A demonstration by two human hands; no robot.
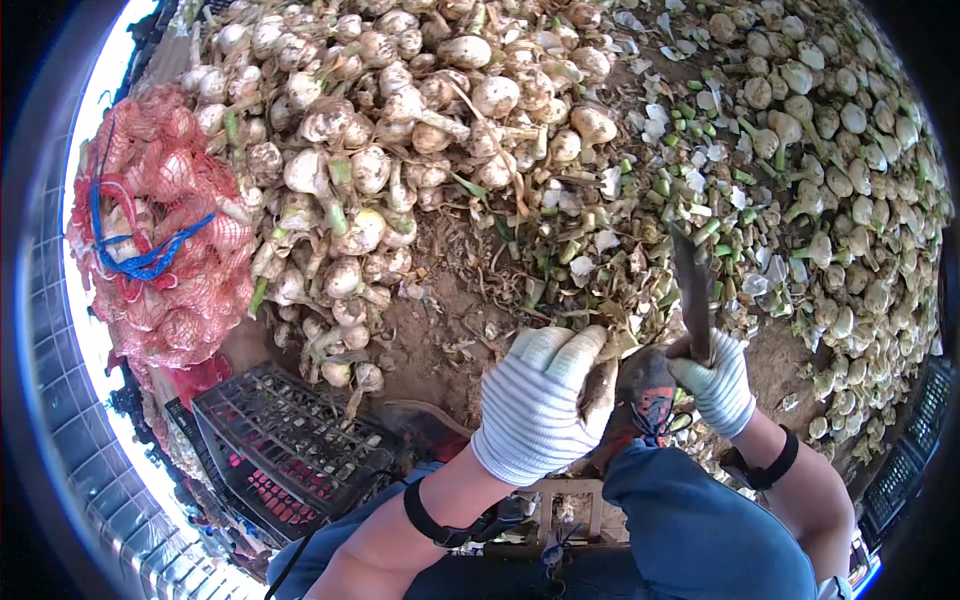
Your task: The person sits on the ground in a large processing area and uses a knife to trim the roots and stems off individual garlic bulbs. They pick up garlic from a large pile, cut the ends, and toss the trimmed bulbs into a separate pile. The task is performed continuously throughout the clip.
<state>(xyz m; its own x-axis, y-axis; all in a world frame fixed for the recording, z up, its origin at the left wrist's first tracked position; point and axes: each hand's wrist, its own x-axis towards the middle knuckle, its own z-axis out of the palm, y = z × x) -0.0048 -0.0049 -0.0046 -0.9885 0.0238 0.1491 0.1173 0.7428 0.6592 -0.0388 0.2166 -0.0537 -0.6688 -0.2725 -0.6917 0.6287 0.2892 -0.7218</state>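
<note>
My left hand [540,400], in a white striped glove, is closed in front of my legs. Its curled fingers hide most of whatever is in them. In a similar glove, my right hand [718,385] grips a knife [693,300]; the dark, broad blade points up and away from me. Beyond my hands lies a large heap of garlic bulbs [370,170] with stalks, dry and soiled. Cut green stalk pieces and papery skins [690,180] litter the ground beyond the blade.
A red mesh sack [165,250] full of bulbs, with blue cord, stands at the left. Black plastic crates [285,440] sit nearer me. Another bulb heap [850,200] spreads at the right, beside a dark crate [905,450]. My shoe [652,400] is between my hands.
</note>
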